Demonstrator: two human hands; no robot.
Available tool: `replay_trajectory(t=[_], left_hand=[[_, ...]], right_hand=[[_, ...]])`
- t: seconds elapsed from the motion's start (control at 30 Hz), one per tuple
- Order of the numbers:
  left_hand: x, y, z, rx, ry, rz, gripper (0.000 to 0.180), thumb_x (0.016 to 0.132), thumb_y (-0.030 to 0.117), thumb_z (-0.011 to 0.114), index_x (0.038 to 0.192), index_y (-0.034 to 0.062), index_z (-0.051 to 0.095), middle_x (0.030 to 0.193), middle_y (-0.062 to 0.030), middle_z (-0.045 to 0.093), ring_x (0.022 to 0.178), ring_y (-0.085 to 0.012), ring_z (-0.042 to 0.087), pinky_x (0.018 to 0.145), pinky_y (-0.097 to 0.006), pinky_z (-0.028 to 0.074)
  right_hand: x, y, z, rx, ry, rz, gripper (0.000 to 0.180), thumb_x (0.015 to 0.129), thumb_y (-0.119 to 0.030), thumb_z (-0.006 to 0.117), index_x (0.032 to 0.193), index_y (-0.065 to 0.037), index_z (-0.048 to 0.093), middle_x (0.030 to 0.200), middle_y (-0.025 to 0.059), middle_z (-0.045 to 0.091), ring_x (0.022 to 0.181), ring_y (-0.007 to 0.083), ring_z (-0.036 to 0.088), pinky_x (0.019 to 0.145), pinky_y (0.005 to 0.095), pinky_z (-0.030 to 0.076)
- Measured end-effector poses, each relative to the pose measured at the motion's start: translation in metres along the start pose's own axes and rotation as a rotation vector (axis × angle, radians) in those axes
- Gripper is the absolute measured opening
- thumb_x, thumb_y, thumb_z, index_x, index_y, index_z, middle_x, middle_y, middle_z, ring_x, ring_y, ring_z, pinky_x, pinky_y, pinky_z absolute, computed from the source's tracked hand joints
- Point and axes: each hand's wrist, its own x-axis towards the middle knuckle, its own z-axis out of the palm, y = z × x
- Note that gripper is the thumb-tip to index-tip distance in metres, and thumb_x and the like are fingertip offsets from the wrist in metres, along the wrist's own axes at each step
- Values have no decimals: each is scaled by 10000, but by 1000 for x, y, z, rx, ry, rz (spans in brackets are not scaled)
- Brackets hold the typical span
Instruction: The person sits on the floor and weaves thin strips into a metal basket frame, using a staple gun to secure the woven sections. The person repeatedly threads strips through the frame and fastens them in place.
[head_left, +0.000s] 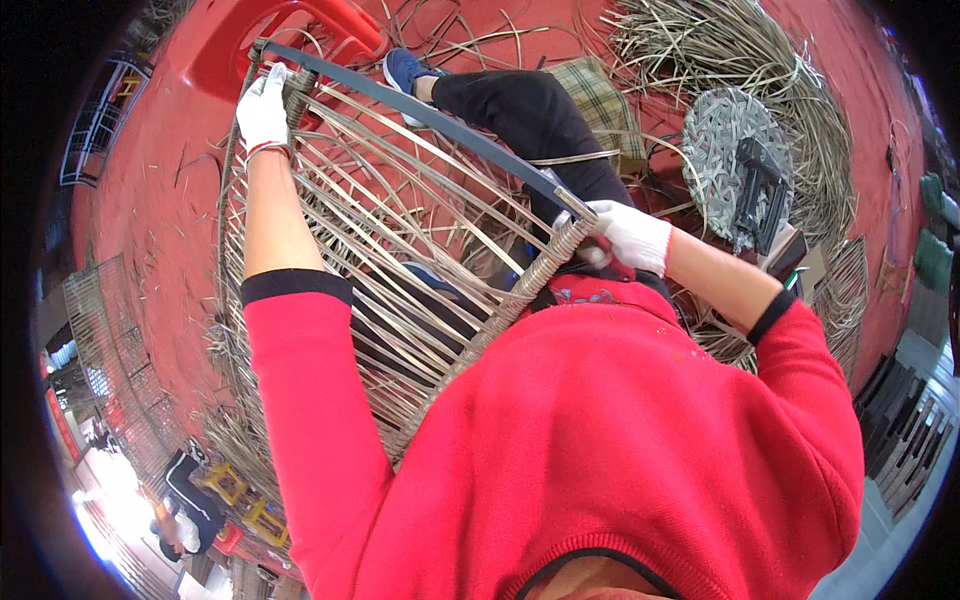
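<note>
A dark frame [420, 108] lies tilted across my lap, with pale flat strands [400, 235] strung side by side between its wrapped rails. At its far left corner is my left hand [263, 112] in a white glove, fingers closed at the frame next to the far wrapped rail. My right hand [632, 237], also gloved, is closed around the end of the near wrapped rail [520, 290], by the right corner. Its fingertips are partly hidden and blurred. A single pale strand [575, 158] sticks out past the dark bar.
A red plastic stool [225, 50] stands at the far left. On the right, a black nail gun [760, 195] rests on a grey woven round seat [710, 140]. Behind it lies a big heap of strands [730, 50]. Loose strands litter the red floor; a person [185, 520] is at lower left.
</note>
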Motion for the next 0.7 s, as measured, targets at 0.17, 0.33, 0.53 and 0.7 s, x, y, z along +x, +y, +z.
replay_trajectory(t=[0.17,0.33,0.53,0.7], left_hand=[[-6,12,0,83,-12,68,316,979,315,707,979,4,758,889,-37,725,783,-106,600,751,-277,479],[2,1,-4,126,-7,135,330,967,355,720,1002,33,783,912,-14,734,809,-103,614,761,-300,492],[2,-5,-3,-170,-47,92,240,982,229,666,881,11,674,776,-39,652,659,-142,614,619,-294,517],[-1,-5,7,-362,-58,22,220,976,197,669,832,31,666,736,-41,636,645,-148,615,610,-300,530]], right_hand=[[-55,0,23,-684,455,-625,662,809,-152,756,1418,-38,524,1203,93,670,922,133,652,858,295,538],[-45,8,56,-1288,738,-780,868,695,-279,842,1437,1,490,1260,199,634,953,313,696,861,369,566],[-45,10,59,-1400,744,-894,880,678,-276,830,1435,22,495,1296,228,633,1122,374,672,940,410,562],[-45,8,58,-1443,762,-943,828,665,-223,844,1393,28,542,1049,134,685,670,215,674,661,332,579]])
